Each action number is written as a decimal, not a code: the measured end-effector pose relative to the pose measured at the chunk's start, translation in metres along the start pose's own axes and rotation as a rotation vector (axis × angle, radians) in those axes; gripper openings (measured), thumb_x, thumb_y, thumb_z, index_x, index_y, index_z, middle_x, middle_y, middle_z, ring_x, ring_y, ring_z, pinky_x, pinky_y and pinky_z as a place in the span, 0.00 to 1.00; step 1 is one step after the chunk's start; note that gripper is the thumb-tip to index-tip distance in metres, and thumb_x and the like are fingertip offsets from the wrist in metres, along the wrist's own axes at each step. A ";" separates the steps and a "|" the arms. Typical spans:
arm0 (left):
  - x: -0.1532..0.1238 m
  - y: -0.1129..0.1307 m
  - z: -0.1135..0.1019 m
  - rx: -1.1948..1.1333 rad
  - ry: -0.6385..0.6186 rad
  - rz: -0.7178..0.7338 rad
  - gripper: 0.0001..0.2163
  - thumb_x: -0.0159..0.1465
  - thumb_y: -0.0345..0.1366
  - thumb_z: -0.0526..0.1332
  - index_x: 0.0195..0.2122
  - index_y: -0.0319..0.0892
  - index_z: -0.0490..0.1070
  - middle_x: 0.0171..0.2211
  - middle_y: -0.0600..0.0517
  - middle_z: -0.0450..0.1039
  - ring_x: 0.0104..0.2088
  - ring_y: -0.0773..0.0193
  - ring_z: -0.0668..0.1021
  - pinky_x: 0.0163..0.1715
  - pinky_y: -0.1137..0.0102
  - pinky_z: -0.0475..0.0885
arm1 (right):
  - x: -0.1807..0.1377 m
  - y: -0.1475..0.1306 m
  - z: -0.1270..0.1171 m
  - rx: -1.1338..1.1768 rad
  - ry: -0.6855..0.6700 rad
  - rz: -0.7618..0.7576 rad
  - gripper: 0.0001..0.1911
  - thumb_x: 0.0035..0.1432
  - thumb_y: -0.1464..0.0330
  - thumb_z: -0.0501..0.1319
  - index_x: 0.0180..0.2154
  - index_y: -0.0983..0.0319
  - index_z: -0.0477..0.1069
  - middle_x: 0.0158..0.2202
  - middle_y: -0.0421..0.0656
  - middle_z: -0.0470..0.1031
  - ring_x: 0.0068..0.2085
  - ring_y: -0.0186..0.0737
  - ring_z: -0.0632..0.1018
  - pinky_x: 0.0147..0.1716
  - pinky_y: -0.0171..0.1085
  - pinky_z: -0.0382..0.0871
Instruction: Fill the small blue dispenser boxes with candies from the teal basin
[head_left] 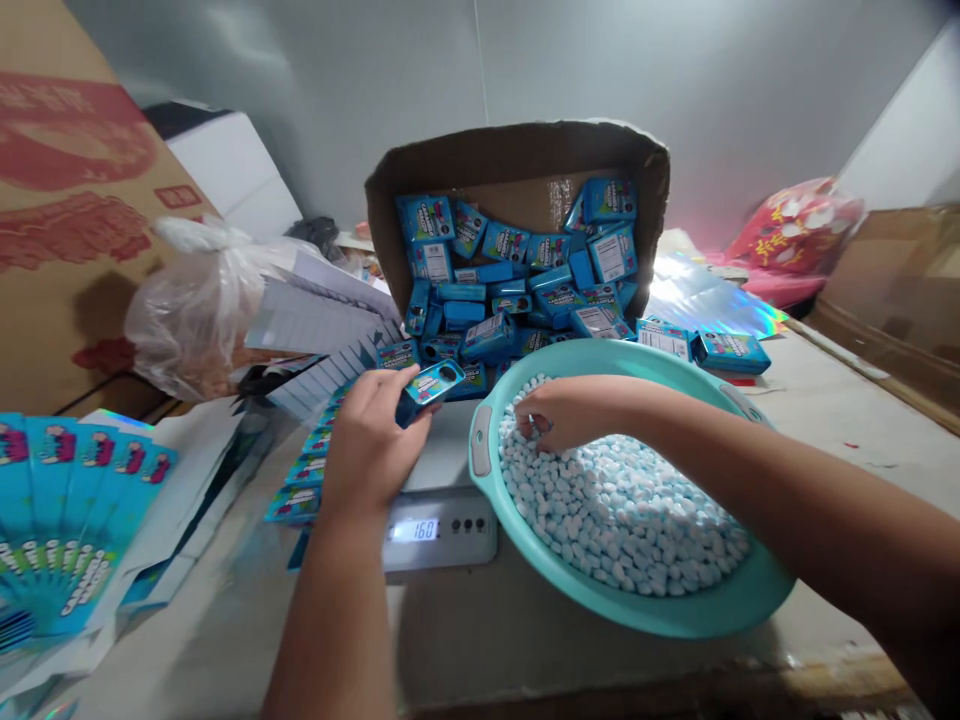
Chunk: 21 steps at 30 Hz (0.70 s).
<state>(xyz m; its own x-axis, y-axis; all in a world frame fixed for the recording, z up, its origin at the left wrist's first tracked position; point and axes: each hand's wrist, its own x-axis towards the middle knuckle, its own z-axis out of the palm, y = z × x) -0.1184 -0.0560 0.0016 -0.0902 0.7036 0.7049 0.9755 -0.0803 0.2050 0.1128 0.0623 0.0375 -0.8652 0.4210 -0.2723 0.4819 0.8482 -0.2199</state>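
Observation:
My left hand (380, 430) grips a small blue candy tin (433, 384) over the scale, thumb and fingers around its sides. A dark round spot shows on the tin's top. The digital kitchen scale (439, 535) below reads 160. To its right stands a turquoise bowl (585, 580) holding many pale blue and white candies (637, 520). My right hand (551, 415) reaches into the bowl's left part, its fingers curled together at the candies; the fingertips are partly hidden among them.
A cardboard box (517, 165) on its side spills many blue tins (491, 335) behind the scale. Two tins (731, 352) lie right of it. Printed blue sleeves (67, 510) fan out at left, near a clear plastic bag (199, 310) and a large carton (67, 200).

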 end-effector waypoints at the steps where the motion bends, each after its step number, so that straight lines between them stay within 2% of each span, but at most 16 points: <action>1: 0.000 0.004 -0.001 0.003 0.043 0.097 0.17 0.65 0.34 0.61 0.55 0.39 0.73 0.47 0.42 0.74 0.52 0.52 0.75 0.56 0.58 0.70 | 0.000 -0.001 0.000 0.000 -0.002 0.004 0.16 0.52 0.69 0.64 0.45 0.60 0.76 0.42 0.44 0.78 0.36 0.39 0.73 0.30 0.35 0.60; 5: -0.001 0.020 -0.004 -0.053 -0.018 0.362 0.18 0.66 0.30 0.59 0.57 0.44 0.70 0.48 0.45 0.73 0.50 0.55 0.74 0.53 0.60 0.71 | 0.002 -0.001 0.000 -0.016 -0.003 -0.013 0.17 0.52 0.67 0.65 0.46 0.59 0.76 0.42 0.44 0.78 0.37 0.40 0.74 0.31 0.35 0.60; 7: -0.001 0.025 -0.002 -0.080 0.009 0.443 0.17 0.66 0.28 0.59 0.56 0.45 0.70 0.47 0.46 0.75 0.49 0.57 0.74 0.52 0.61 0.71 | 0.002 0.000 0.000 -0.022 -0.004 -0.017 0.17 0.53 0.66 0.65 0.46 0.59 0.76 0.42 0.44 0.78 0.36 0.40 0.74 0.30 0.35 0.60; 9: -0.001 0.028 -0.001 -0.089 0.032 0.477 0.16 0.66 0.26 0.59 0.53 0.45 0.72 0.46 0.47 0.76 0.48 0.57 0.74 0.52 0.61 0.72 | 0.003 0.001 0.000 -0.022 -0.005 -0.013 0.17 0.53 0.64 0.65 0.46 0.59 0.76 0.43 0.44 0.78 0.36 0.40 0.74 0.30 0.36 0.60; 11: 0.000 0.030 -0.002 -0.081 0.004 0.490 0.15 0.66 0.26 0.59 0.52 0.44 0.73 0.45 0.47 0.78 0.47 0.57 0.75 0.50 0.61 0.72 | 0.003 0.002 0.001 -0.023 0.002 -0.011 0.17 0.54 0.63 0.65 0.46 0.60 0.76 0.43 0.45 0.78 0.36 0.40 0.74 0.30 0.36 0.60; 15: 0.001 0.029 -0.007 -0.034 0.032 0.521 0.15 0.66 0.25 0.57 0.52 0.45 0.74 0.44 0.48 0.78 0.46 0.58 0.75 0.51 0.60 0.73 | 0.003 0.003 0.002 -0.031 0.012 -0.022 0.17 0.54 0.62 0.64 0.46 0.59 0.76 0.43 0.45 0.78 0.36 0.41 0.74 0.31 0.36 0.61; 19: 0.002 0.031 -0.007 -0.050 -0.018 0.569 0.15 0.67 0.26 0.58 0.52 0.46 0.73 0.43 0.49 0.78 0.46 0.58 0.76 0.49 0.61 0.74 | 0.006 0.005 0.004 -0.024 0.016 -0.033 0.17 0.54 0.62 0.65 0.45 0.60 0.77 0.41 0.45 0.79 0.36 0.41 0.75 0.32 0.36 0.63; 21: 0.001 0.032 -0.006 -0.073 -0.005 0.580 0.16 0.66 0.26 0.59 0.53 0.45 0.71 0.45 0.48 0.77 0.47 0.58 0.75 0.50 0.61 0.74 | 0.007 0.006 0.005 -0.019 0.020 -0.042 0.17 0.54 0.62 0.65 0.45 0.60 0.77 0.40 0.45 0.79 0.36 0.41 0.75 0.32 0.36 0.62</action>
<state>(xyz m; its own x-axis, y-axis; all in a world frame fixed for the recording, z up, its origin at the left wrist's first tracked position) -0.0888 -0.0621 0.0133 0.4557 0.5334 0.7126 0.8487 -0.5017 -0.1671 0.1104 0.0685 0.0297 -0.8872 0.3914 -0.2441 0.4428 0.8711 -0.2126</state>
